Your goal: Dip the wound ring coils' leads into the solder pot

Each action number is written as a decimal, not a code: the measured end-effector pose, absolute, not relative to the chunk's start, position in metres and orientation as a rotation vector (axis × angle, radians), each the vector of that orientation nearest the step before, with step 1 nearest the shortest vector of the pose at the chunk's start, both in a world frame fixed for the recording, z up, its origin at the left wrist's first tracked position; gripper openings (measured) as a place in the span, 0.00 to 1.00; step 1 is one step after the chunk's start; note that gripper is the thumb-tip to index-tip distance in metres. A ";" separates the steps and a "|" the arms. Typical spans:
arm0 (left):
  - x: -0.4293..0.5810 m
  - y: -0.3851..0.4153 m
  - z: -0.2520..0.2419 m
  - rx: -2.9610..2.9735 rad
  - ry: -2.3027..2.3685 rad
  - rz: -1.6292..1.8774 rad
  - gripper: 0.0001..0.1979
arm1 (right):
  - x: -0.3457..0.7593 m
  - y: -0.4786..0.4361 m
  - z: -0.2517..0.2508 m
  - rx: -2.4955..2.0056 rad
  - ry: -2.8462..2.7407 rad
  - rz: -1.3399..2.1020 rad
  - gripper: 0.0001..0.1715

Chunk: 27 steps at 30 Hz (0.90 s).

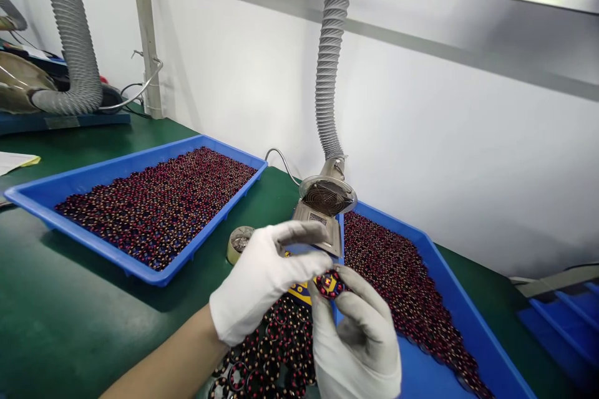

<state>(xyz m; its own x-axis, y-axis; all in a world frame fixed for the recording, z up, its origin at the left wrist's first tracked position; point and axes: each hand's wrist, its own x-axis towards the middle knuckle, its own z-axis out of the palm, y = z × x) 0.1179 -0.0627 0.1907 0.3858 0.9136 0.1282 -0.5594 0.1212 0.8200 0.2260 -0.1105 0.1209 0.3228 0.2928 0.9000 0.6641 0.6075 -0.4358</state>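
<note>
Both of my hands wear white gloves. My right hand (358,330) pinches a small round black part (329,284) with red dots and a yellow-and-dark centre between thumb and fingers. Just left of it is my left hand (276,274), its thumb and fingers apart, fingertips close to the part. Below the hands lies a loose pile of similar round parts (269,349) on the green table. A yellow and blue device (299,292) is partly hidden behind my left hand.
Blue trays full of small parts stand at the left (116,257) and right (468,305). A small round tin (233,250) sits behind my left hand. A metal fume hood (328,194) on a grey hose (330,56) stands in the middle.
</note>
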 end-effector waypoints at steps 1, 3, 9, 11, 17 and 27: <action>0.119 -0.063 0.190 0.946 0.463 1.071 0.09 | 0.226 -0.110 0.119 -0.945 -1.277 -0.302 0.28; 0.120 -0.063 0.187 0.922 0.457 1.044 0.06 | 0.226 -0.110 0.118 -0.948 -1.293 -0.310 0.29; 0.113 -0.054 0.184 0.830 0.447 1.269 0.08 | 0.225 -0.110 0.122 -0.954 -1.258 -0.257 0.25; 0.112 -0.053 0.186 0.917 0.448 1.143 0.09 | 0.225 -0.111 0.125 -0.945 -1.248 -0.248 0.25; 0.116 -0.050 0.183 0.910 0.495 1.221 0.07 | 0.222 -0.110 0.132 -0.903 -1.214 -0.164 0.24; 0.042 -0.048 0.105 2.159 0.696 1.284 0.07 | 0.296 -0.085 0.147 -1.328 -1.027 0.504 0.18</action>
